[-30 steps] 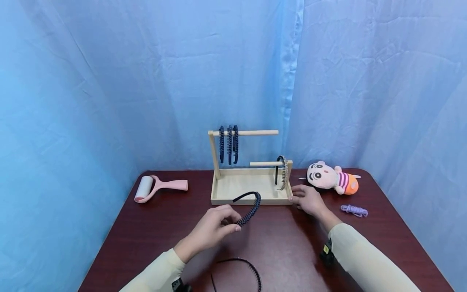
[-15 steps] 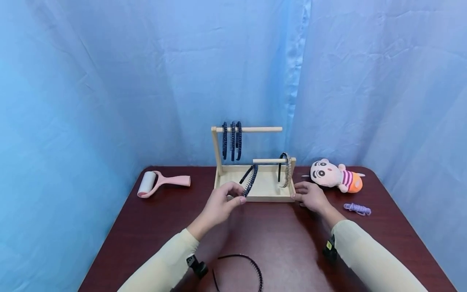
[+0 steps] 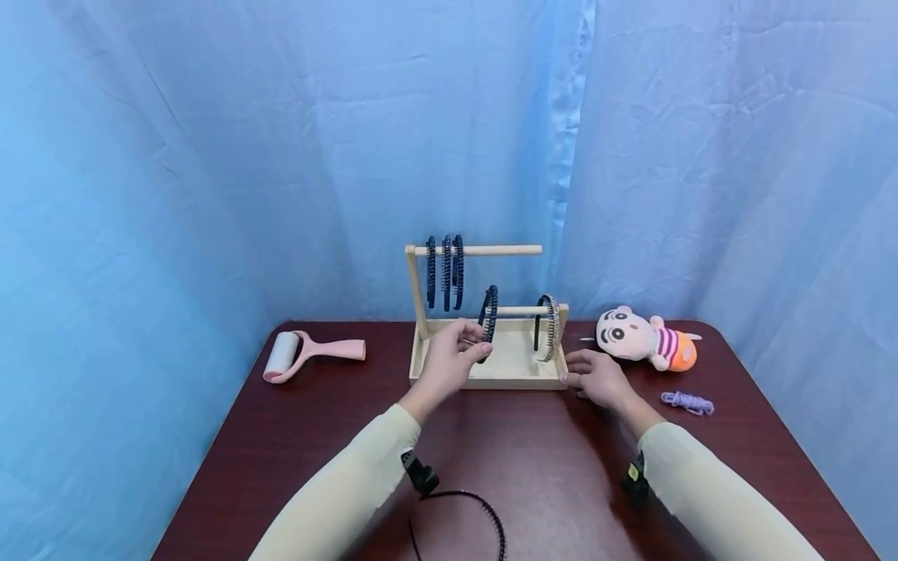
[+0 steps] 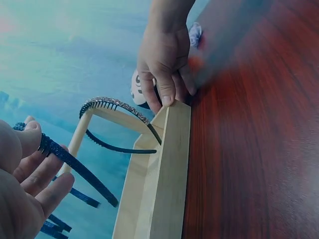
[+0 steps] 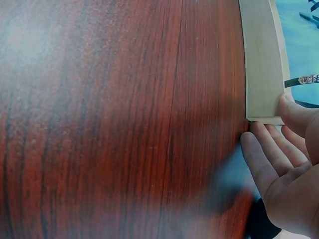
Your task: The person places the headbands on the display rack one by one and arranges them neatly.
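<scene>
My left hand (image 3: 449, 360) pinches a dark, toothed headband (image 3: 491, 315) near its lower end. The band's arch stands upright at the free left tip of the lower peg (image 3: 521, 311) of a pale wooden headband stand (image 3: 515, 383). At that peg's right end hangs another headband (image 3: 553, 331) with a glittery top. Several dark headbands (image 3: 447, 273) hang on the upper bar. My right hand (image 3: 599, 379) holds the tray's front right corner, its thumb (image 5: 286, 102) on the rim and its fingers along the outer end.
A black headband (image 3: 494, 518) lies on the table near me, partly cut off. The pink-handled lint roller (image 3: 316, 352) is at left. A plush doll (image 3: 641, 339) and a purple cord bundle (image 3: 687, 402) lie at right. Blue curtains (image 3: 337, 156) stand behind.
My left hand has carried the headband forward and to the right, from in front of the tray up to the lower peg's tip, turning it upright. My right hand stays at the corner.
</scene>
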The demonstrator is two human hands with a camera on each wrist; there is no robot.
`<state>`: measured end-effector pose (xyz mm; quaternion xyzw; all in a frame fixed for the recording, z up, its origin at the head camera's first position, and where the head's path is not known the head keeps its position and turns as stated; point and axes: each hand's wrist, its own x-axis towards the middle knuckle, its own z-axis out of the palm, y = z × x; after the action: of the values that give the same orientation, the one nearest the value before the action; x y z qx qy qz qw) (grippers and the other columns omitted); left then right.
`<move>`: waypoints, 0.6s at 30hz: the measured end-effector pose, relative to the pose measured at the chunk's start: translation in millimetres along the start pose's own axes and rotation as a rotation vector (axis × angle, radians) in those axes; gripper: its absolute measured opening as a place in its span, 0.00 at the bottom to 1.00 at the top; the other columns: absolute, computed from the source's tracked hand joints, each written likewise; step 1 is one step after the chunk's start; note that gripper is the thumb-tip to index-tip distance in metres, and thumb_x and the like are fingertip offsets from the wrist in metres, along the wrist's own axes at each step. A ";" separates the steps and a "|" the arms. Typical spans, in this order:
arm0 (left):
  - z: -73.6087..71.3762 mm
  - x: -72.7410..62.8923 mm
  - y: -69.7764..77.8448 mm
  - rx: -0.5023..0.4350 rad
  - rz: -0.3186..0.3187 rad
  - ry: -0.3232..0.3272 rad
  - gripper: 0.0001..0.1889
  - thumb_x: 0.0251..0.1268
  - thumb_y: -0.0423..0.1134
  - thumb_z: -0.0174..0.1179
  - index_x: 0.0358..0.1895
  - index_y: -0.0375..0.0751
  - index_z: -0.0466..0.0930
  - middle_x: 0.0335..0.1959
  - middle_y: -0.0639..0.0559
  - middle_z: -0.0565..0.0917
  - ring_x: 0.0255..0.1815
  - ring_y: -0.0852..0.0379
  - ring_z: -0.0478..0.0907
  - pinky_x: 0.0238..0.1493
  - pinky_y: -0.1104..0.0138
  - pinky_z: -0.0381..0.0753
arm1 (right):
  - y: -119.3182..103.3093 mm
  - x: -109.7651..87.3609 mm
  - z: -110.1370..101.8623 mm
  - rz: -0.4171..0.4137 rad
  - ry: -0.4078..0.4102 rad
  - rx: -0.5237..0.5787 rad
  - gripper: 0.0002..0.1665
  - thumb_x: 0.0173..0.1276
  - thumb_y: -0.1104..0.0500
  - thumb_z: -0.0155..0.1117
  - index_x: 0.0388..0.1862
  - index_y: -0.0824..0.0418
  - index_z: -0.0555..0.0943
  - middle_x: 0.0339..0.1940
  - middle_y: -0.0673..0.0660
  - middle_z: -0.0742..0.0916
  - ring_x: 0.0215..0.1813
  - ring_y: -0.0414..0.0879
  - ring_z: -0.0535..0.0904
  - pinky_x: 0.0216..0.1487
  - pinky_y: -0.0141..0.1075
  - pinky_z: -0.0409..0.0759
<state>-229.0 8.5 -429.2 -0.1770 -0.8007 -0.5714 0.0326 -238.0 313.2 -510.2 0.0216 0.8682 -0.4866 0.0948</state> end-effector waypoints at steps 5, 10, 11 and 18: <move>14.5 15.0 -0.4 -0.052 -0.072 -0.013 0.10 0.70 0.35 0.68 0.49 0.37 0.81 0.43 0.45 0.87 0.43 0.53 0.85 0.45 0.65 0.86 | 1.9 1.2 1.1 -0.002 0.009 -0.009 0.27 0.73 0.62 0.68 0.67 0.71 0.74 0.61 0.73 0.83 0.52 0.53 0.87 0.45 0.46 0.88; 31.5 25.2 -2.2 -0.167 -0.140 -0.041 0.11 0.69 0.36 0.68 0.49 0.37 0.80 0.43 0.45 0.87 0.42 0.56 0.85 0.41 0.65 0.88 | 5.1 2.1 1.8 -0.002 0.004 0.009 0.28 0.72 0.62 0.68 0.67 0.72 0.74 0.61 0.74 0.83 0.51 0.53 0.87 0.44 0.45 0.88; 34.7 26.9 -2.8 -0.182 -0.144 -0.043 0.11 0.69 0.36 0.68 0.49 0.37 0.80 0.43 0.45 0.87 0.41 0.57 0.84 0.41 0.65 0.88 | 5.6 2.5 2.0 -0.002 0.004 0.015 0.28 0.72 0.62 0.68 0.67 0.72 0.74 0.61 0.74 0.83 0.51 0.53 0.87 0.44 0.46 0.88; 53.5 37.7 -5.9 -0.208 -0.169 -0.055 0.10 0.69 0.34 0.68 0.48 0.36 0.80 0.41 0.46 0.86 0.40 0.58 0.83 0.41 0.63 0.89 | 5.9 3.2 1.3 0.007 0.007 0.029 0.28 0.72 0.62 0.68 0.67 0.71 0.74 0.61 0.73 0.83 0.50 0.51 0.87 0.45 0.46 0.88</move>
<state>-258.2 65.7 -443.4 -0.1271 -0.7500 -0.6467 -0.0562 -240.2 315.0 -516.4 0.0275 0.8612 -0.4989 0.0931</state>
